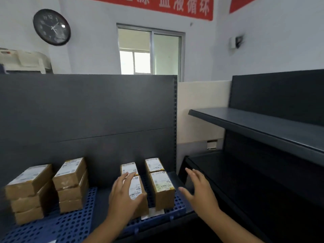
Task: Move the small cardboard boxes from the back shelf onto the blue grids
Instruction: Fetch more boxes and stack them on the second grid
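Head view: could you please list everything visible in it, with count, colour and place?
grids: two, blue, side by side on the low shelf
boxes: ten visible, brown with white labels; two stacks of three on the left grid, four on the right grid
paper slip: one, white, at the foot of the right grid's front boxes
shelf units: two, dark grey, one ahead, one at right
clock: one, black, wall, upper left
window: one, back wall, centre
banners: two, red, top of the walls
left hand: rests on a front box
right hand: fingers spread, in the air right of the boxes
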### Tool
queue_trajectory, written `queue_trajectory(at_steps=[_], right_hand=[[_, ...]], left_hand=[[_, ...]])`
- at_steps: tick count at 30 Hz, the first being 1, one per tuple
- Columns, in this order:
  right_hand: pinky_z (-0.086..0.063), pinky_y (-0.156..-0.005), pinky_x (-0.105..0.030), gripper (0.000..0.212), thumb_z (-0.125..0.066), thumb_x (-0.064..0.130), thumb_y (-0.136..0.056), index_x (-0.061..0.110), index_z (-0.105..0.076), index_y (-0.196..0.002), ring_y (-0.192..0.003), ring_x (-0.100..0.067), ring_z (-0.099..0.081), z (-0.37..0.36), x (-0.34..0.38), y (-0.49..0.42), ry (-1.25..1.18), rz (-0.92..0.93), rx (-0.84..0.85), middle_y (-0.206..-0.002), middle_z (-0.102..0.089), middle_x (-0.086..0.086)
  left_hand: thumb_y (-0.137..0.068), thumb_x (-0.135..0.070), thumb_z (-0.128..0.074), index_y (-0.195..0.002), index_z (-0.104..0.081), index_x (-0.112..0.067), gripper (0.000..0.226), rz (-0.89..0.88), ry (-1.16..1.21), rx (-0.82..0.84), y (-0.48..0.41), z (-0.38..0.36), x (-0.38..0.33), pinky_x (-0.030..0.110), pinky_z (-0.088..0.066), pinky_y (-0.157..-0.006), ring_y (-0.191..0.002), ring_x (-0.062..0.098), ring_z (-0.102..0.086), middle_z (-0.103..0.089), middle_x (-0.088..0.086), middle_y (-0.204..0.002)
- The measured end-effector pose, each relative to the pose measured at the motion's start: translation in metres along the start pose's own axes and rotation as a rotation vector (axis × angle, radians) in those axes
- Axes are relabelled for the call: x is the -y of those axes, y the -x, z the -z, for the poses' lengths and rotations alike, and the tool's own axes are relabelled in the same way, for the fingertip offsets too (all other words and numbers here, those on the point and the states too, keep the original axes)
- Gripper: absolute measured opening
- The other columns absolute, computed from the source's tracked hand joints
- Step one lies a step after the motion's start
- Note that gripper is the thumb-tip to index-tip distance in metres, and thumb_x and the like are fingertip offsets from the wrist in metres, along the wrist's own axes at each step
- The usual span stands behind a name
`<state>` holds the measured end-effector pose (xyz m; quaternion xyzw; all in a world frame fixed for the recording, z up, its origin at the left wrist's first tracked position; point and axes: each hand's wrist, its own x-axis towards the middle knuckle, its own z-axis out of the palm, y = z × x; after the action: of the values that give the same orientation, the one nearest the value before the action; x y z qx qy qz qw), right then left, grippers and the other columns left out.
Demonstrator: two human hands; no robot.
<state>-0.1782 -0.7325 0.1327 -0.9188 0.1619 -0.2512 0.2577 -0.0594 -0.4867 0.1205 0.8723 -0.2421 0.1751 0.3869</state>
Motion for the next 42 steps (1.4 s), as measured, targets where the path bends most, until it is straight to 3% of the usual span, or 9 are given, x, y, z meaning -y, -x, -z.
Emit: queue_trajectory(at_steps=[9,18,24,35,38,42], right_hand=[[-0.035,-0.11,-0.035,0.073,-0.06,0.061,-0.082,0.043,-0.029,-0.145,-0.14,-0.012,-0.026,0.096,0.039,0.111,0.108,-0.086,-0.323,-0.153,-0.027,0.011],[-0.029,-0.109,-0.029,0.077,-0.063,0.062,-0.079,0.047,-0.025,-0.144,-0.139,-0.006,-0.025,0.242,0.053,0.271,0.372,-0.26,-0.589,-0.151,-0.028,0.016],[-0.032,-0.111,-0.035,0.072,-0.06,0.061,-0.081,0.044,-0.029,-0.144,-0.139,-0.01,-0.026,0.347,0.064,0.404,0.571,-0.391,-0.74,-0.15,-0.031,0.011],[-0.034,-0.107,-0.034,0.068,-0.059,0.058,-0.084,0.04,-0.032,-0.143,-0.133,-0.015,-0.032,0.507,0.094,0.639,0.816,-0.557,-0.886,-0.145,-0.034,0.007],[-0.037,-0.105,-0.033,0.066,-0.06,0.056,-0.084,0.039,-0.033,-0.142,-0.131,-0.015,-0.035,0.542,0.096,0.682,0.824,-0.586,-0.92,-0.144,-0.034,0.007],[-0.033,-0.093,-0.022,0.069,-0.062,0.054,-0.085,0.037,-0.031,-0.145,-0.127,-0.008,-0.037,0.586,0.087,0.718,0.751,-0.635,-0.969,-0.144,-0.034,0.008]], left_hand=[[-0.08,-0.043,-0.076,-0.144,-0.043,-0.033,0.073,-0.322,0.31,0.102,0.019,0.03,-0.086,0.045,-0.036,-0.11,-0.135,0.019,-0.037,-0.042,-0.003,-0.148],[-0.078,-0.05,-0.071,-0.145,-0.041,-0.028,0.077,-0.692,0.603,0.228,0.103,0.025,-0.254,0.043,-0.038,-0.108,-0.133,0.019,-0.043,-0.047,-0.001,-0.144],[-0.078,-0.059,-0.063,-0.146,-0.036,-0.032,0.078,-0.878,0.788,0.305,0.197,0.036,-0.374,0.034,-0.035,-0.104,-0.131,0.004,-0.036,-0.042,-0.007,-0.144],[-0.078,-0.06,-0.065,-0.147,-0.032,-0.042,0.078,-1.002,1.068,0.483,0.41,0.073,-0.564,0.03,-0.031,-0.101,-0.128,-0.005,-0.029,-0.037,-0.013,-0.147],[-0.077,-0.063,-0.063,-0.145,-0.031,-0.047,0.078,-1.034,1.116,0.528,0.443,0.079,-0.603,0.03,-0.034,-0.099,-0.128,0.0,-0.036,-0.035,-0.02,-0.142],[-0.075,-0.067,-0.064,-0.143,-0.026,-0.055,0.079,-1.037,1.118,0.61,0.466,0.076,-0.648,0.035,-0.039,-0.095,-0.128,0.006,-0.039,-0.028,-0.026,-0.139]])
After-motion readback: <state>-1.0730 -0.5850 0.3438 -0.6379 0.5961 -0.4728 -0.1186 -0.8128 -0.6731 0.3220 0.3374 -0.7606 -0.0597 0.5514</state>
